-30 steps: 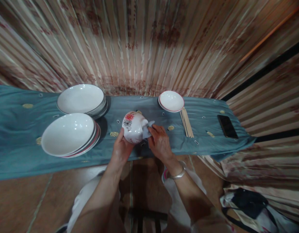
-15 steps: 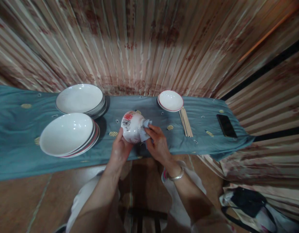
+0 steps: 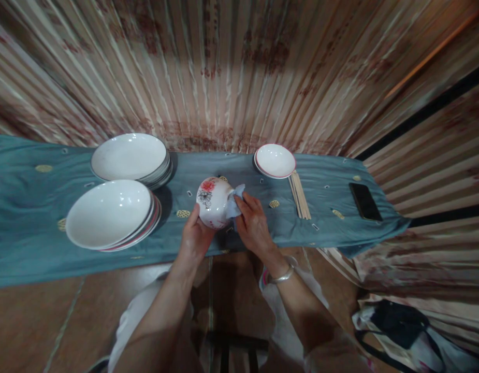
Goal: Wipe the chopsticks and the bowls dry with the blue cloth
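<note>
A white bowl (image 3: pixel 216 210) with a red and black flower print is tipped on its side above the table, its outer wall facing me. My left hand (image 3: pixel 196 235) is closed round its lower left side, thumb on the outer wall. My right hand (image 3: pixel 253 220) pinches a pale blue cloth (image 3: pixel 234 202) and presses it against the bowl's right side, at the foot. The bowl's inside is hidden from view.
On the blue tablecloth (image 3: pixel 223 243), stacked large bowls (image 3: pixel 107 215) and stacked plates (image 3: pixel 128 158) stand at left. Small red-rimmed bowls (image 3: pixel 276 160), wooden chopsticks (image 3: pixel 300 196) and a black phone (image 3: pixel 365 201) lie at right. A pleated curtain (image 3: pixel 231 77) hangs behind; a bag (image 3: pixel 402 326) sits low right.
The cloth has shifted slightly on the bowl's right side and now shows more spread out. Both hands keep their hold; the whole view has drifted a little.
</note>
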A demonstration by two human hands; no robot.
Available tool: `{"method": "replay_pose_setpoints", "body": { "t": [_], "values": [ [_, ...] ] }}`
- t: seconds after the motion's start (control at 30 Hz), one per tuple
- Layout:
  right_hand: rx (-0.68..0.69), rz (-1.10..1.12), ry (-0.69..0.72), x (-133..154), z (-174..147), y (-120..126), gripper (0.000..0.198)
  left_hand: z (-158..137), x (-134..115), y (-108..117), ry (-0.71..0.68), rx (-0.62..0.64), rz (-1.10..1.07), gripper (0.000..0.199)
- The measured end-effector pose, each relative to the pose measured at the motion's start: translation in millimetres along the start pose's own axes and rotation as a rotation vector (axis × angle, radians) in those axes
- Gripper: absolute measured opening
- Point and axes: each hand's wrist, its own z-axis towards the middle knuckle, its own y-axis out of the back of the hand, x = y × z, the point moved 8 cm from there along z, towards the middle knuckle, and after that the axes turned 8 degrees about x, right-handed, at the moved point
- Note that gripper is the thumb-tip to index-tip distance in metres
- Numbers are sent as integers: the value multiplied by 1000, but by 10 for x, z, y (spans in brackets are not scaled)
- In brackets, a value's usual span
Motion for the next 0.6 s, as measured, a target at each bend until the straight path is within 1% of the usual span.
{"method": "replay_pose_setpoints", "body": {
  "t": [0.17,0.33,0.5,0.6],
  "values": [
    [25,-78,-20,-19,17,5,41,9,-4,36,5,6,-6,49],
    [-10,-95,-3,1,-9,44,36,25,1,62,13,14,-4,50],
    [-30,-82,34,46,-34,87,30,33,3,61,17,26,2,50],
    [-50,-37,59,67,-51,108,30,25,-5,63,14,4,6,50]
  ]
}}
